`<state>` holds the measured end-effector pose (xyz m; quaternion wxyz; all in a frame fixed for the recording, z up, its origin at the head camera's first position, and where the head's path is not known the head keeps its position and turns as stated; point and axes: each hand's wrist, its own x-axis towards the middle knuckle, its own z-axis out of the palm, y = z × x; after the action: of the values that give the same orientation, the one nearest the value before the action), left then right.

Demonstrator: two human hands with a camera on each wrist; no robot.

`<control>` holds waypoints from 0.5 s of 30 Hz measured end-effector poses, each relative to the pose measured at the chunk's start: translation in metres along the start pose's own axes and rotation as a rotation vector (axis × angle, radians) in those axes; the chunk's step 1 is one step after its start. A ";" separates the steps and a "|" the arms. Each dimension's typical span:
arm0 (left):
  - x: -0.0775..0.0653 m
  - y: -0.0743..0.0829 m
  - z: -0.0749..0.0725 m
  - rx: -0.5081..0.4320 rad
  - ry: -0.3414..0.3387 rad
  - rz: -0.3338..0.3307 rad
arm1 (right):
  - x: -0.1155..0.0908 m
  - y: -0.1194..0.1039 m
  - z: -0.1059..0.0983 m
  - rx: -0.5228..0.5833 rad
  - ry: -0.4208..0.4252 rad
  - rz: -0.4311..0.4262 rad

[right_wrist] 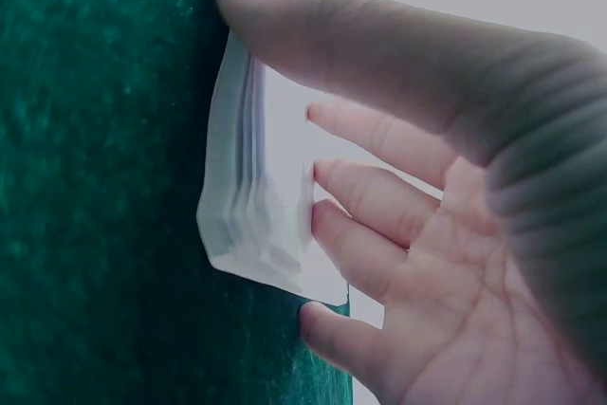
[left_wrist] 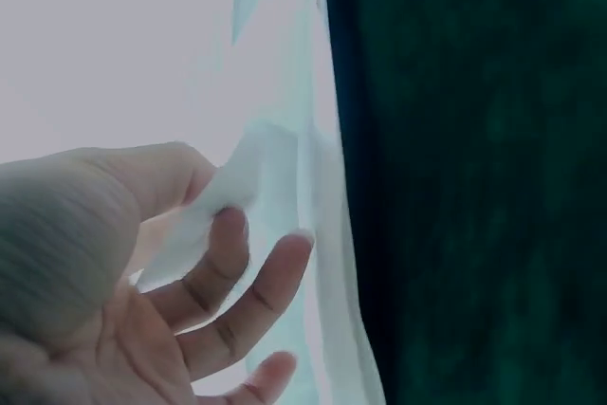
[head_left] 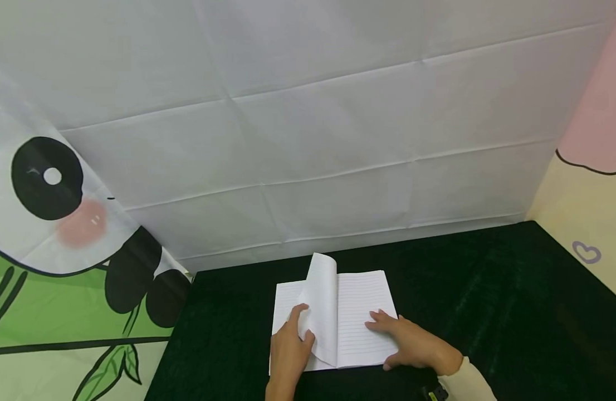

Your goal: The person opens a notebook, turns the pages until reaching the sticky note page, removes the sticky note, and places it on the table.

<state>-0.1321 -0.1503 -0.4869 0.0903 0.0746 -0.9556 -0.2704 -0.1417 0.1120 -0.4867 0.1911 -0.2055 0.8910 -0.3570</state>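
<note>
A lined notebook [head_left: 365,334] lies spread on the dark green cloth. One of its white pages [head_left: 322,312] stands up from the middle and curls over to the left. My left hand [head_left: 289,345] pinches the loose edge of that page between thumb and index finger; in the left wrist view the other fingers [left_wrist: 251,315] are bent and apart from one another. On the right-hand side of the notebook rests my right hand [head_left: 413,341], fingers spread over the lined paper. Its thumb [right_wrist: 313,30] lies along the near edge, where the layered sheets show in the right wrist view.
Dark green cloth [head_left: 228,334] covers the table. Behind it hangs a creased white sheet [head_left: 308,139]. A printed panel with a cartoon face [head_left: 32,239] stands at the left, and a pink and cream panel [head_left: 588,211] at the right.
</note>
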 end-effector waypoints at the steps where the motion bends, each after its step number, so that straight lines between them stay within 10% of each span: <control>1: 0.000 -0.001 -0.001 0.009 -0.011 -0.002 | 0.000 0.001 0.000 -0.001 -0.001 -0.007; 15: 0.007 -0.016 -0.020 0.053 -0.094 -0.172 | -0.001 0.004 -0.004 0.045 -0.017 -0.034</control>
<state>-0.1329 -0.1750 -0.4775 0.0200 0.1460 -0.9557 -0.2548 -0.1439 0.1173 -0.4862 0.1969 -0.2194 0.8774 -0.3785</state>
